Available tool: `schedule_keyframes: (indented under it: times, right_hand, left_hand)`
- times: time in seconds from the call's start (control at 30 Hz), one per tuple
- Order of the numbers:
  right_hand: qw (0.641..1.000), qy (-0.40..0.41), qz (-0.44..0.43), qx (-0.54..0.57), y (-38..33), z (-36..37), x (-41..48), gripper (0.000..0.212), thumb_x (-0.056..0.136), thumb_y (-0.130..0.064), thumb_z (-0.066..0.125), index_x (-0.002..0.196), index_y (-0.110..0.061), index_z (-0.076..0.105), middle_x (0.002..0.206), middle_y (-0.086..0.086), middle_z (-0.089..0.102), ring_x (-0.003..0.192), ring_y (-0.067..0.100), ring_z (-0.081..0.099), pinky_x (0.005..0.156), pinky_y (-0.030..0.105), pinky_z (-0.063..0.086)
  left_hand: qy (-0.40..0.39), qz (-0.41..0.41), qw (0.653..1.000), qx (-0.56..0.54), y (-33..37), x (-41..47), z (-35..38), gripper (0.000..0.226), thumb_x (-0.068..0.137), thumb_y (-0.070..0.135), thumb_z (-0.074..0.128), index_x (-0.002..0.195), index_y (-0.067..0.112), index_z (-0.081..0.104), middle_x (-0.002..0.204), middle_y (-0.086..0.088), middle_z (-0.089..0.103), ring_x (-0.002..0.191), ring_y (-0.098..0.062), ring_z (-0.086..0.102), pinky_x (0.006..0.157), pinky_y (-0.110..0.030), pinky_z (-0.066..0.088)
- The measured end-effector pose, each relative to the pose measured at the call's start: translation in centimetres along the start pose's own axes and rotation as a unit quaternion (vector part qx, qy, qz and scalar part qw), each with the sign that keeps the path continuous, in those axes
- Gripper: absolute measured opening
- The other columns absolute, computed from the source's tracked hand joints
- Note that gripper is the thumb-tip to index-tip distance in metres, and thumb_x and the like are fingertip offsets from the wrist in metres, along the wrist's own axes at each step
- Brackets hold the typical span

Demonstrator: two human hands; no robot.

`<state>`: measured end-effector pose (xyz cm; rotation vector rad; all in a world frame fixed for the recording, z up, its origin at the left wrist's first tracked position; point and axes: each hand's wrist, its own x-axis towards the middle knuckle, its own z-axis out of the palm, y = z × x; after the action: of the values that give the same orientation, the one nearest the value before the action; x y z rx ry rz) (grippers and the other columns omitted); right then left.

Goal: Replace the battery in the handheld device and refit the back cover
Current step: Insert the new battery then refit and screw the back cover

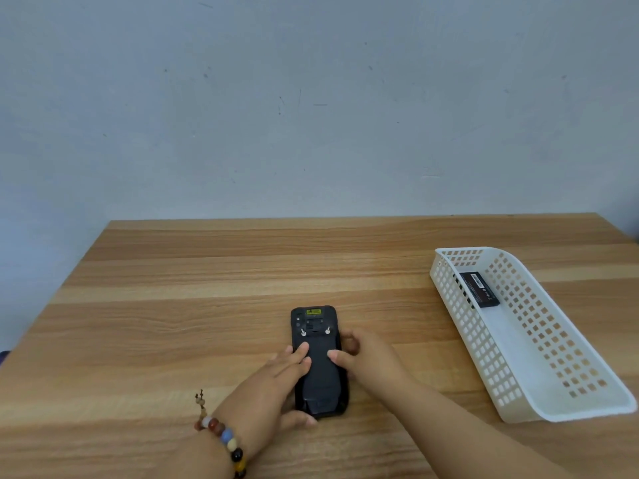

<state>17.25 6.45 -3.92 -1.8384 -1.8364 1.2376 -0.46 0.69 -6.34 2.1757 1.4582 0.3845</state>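
A black, oblong plastic handheld device (316,357) is shown lying face down near the front edge of a light wood-grain table (207,288), its back cover (320,378) seated and two small metal latches (315,331) visible toward its far end. The left hand (273,385), worn with a multicoloured bead bracelet (224,440), is laid flat with fingers spread over the cover's left side, the thumb tucked at the near corner. The right hand (366,357) is curled against the right edge, fingertips pressed on the cover; nothing is pinched. A white perforated plastic basket (518,392) is placed well apart to the right, and a black rectangular battery (479,288) is seen resting at its far end. Whether the cover is being opened or pressed home cannot be told. If opening is intended, the latches would need to be released before the cover is lifted
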Motion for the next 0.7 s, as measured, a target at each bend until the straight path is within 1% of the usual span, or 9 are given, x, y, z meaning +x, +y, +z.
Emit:
schedule_keyframes:
  times: [0.1, 0.23, 0.3, 0.37, 0.43, 0.53, 0.57, 0.63, 0.7]
  right_hand:
    - [1.0, 0.01, 0.013, 0.019, 0.1, 0.1, 0.1, 0.036, 0.084, -0.028, 0.067, 0.116, -0.019, 0.054, 0.082, -0.015, 0.049, 0.094, 0.015, 0.059, 0.09, 0.039, 0.053]
    - [1.0, -0.005, 0.005, -0.004, -0.4, -0.3, 0.1, 0.038, 0.084, -0.028, 0.066, 0.117, -0.025, 0.048, 0.079, -0.013, 0.046, 0.095, 0.018, 0.059, 0.089, 0.04, 0.053]
    - [0.998, -0.017, -0.033, -0.043, -0.8, -0.8, 0.1, 0.049, 0.084, -0.027, 0.066, 0.128, -0.029, 0.044, 0.089, -0.014, 0.052, 0.105, 0.018, 0.057, 0.093, 0.033, 0.049]
    - [0.992, -0.033, -0.074, -0.098, -1.2, -1.3, 0.3, 0.06, 0.085, -0.027, 0.065, 0.138, -0.032, 0.037, 0.119, -0.006, 0.055, 0.12, 0.015, 0.05, 0.1, 0.028, 0.039]
    - [0.981, -0.052, -0.104, -0.158, -1.3, -1.7, 0.6, 0.063, 0.086, -0.031, 0.063, 0.141, -0.033, 0.033, 0.141, -0.004, 0.044, 0.128, 0.015, 0.042, 0.106, 0.028, 0.033]
    - [0.961, -0.066, -0.116, -0.244, -1.2, -2.1, 0.7, 0.065, 0.087, -0.042, 0.058, 0.143, -0.038, 0.026, 0.145, -0.002, 0.039, 0.13, 0.018, 0.039, 0.107, 0.032, 0.035]
    - [0.953, -0.067, -0.116, -0.271, -1.2, -2.3, 0.6, 0.064, 0.088, -0.045, 0.055, 0.143, -0.04, 0.024, 0.143, -0.001, 0.04, 0.128, 0.019, 0.041, 0.104, 0.033, 0.038]
    - [0.935, -0.055, -0.126, -0.328, -1.1, -2.6, 0.4, 0.061, 0.089, -0.052, 0.048, 0.143, -0.044, 0.021, 0.138, -0.002, 0.043, 0.121, 0.02, 0.046, 0.095, 0.035, 0.043]
    - [0.918, -0.041, -0.142, -0.368, -1.1, -2.7, 0.1, 0.059, 0.089, -0.057, 0.043, 0.142, -0.046, 0.019, 0.133, -0.003, 0.045, 0.117, 0.019, 0.049, 0.088, 0.034, 0.045]
  left_hand:
    - [0.029, 0.034, 0.999, -0.001, -0.8, 0.0, 0.4, 0.108, 0.059, 0.088, 0.025, 0.134, 0.011, 0.038, 0.142, 0.009, 0.02, 0.133, -0.015, 0.019, 0.098, -0.002, -0.015]
    - [0.005, 0.04, 0.999, 0.003, -1.1, -0.1, 0.4, 0.091, 0.069, 0.081, 0.028, 0.126, 0.013, 0.046, 0.138, 0.003, 0.034, 0.127, -0.023, 0.034, 0.099, -0.006, -0.016]
    - [0.002, 0.031, 0.999, 0.008, -0.7, -0.1, 0.2, 0.085, 0.071, 0.08, 0.025, 0.125, 0.017, 0.044, 0.137, 0.0, 0.041, 0.124, -0.019, 0.037, 0.099, -0.006, -0.015]
    - [-0.002, 0.024, 0.999, 0.03, -0.3, -0.2, 0.1, 0.08, 0.074, 0.078, 0.02, 0.121, 0.019, 0.046, 0.132, -0.002, 0.05, 0.119, -0.017, 0.043, 0.101, -0.008, -0.008]
    - [0.004, 0.025, 0.998, 0.063, -0.4, 0.0, 0.2, 0.08, 0.076, 0.077, 0.015, 0.119, 0.019, 0.05, 0.129, -0.001, 0.054, 0.116, -0.017, 0.049, 0.104, -0.014, 0.004]
    - [-0.02, 0.006, 0.996, 0.09, -0.8, 0.2, 0.1, 0.081, 0.077, 0.077, 0.011, 0.118, 0.02, 0.051, 0.127, 0.0, 0.056, 0.114, -0.016, 0.052, 0.1, -0.022, 0.024]
    - [-0.02, 0.013, 0.994, 0.105, -0.8, 0.2, 0.0, 0.084, 0.075, 0.078, 0.011, 0.119, 0.018, 0.052, 0.129, -0.001, 0.054, 0.116, -0.017, 0.051, 0.097, -0.033, 0.031]
    - [-0.001, 0.025, 0.995, 0.097, -1.0, 0.4, 0.0, 0.098, 0.066, 0.084, 0.016, 0.128, 0.014, 0.048, 0.14, 0.0, 0.035, 0.128, -0.019, 0.035, 0.1, -0.055, 0.02]
    - [0.012, 0.019, 0.997, 0.075, -1.2, 0.4, 0.2, 0.107, 0.059, 0.088, 0.017, 0.133, 0.014, 0.041, 0.142, 0.007, 0.021, 0.133, -0.018, 0.021, 0.103, -0.057, 0.005]
